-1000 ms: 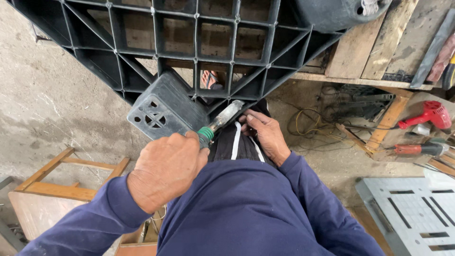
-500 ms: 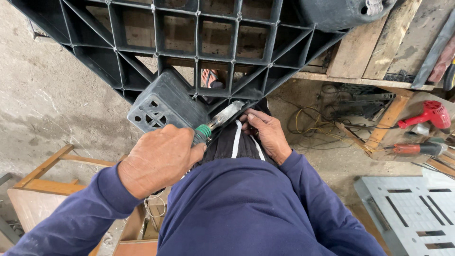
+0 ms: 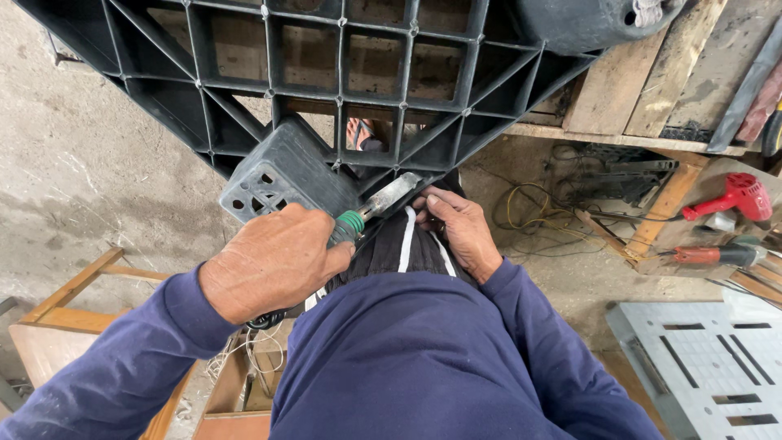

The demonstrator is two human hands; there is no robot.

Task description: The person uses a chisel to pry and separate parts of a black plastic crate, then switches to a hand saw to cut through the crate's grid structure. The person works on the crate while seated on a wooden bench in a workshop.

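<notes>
A large black plastic pallet [image 3: 326,73] with a grid of ribs leans over my lap, its square foot block [image 3: 281,175] close to me. My left hand [image 3: 273,261] grips a green-handled tool [image 3: 352,222] whose flat metal tip [image 3: 393,194] rests against the pallet's lower edge. My right hand [image 3: 460,226] presses its fingers on that same edge, right beside the tip. I wear a dark blue long-sleeved top and black trousers with white stripes.
A wooden bench [image 3: 652,90] stands at the right with a red power tool [image 3: 737,195] and a red-handled tool [image 3: 709,255] below it. Yellow cable [image 3: 529,216] lies on the concrete floor. A grey pallet [image 3: 700,358] lies at lower right, a wooden frame [image 3: 69,293] at lower left.
My left hand with the tool has shifted slightly; the tip stays on the pallet edge. The right hand has held its place.
</notes>
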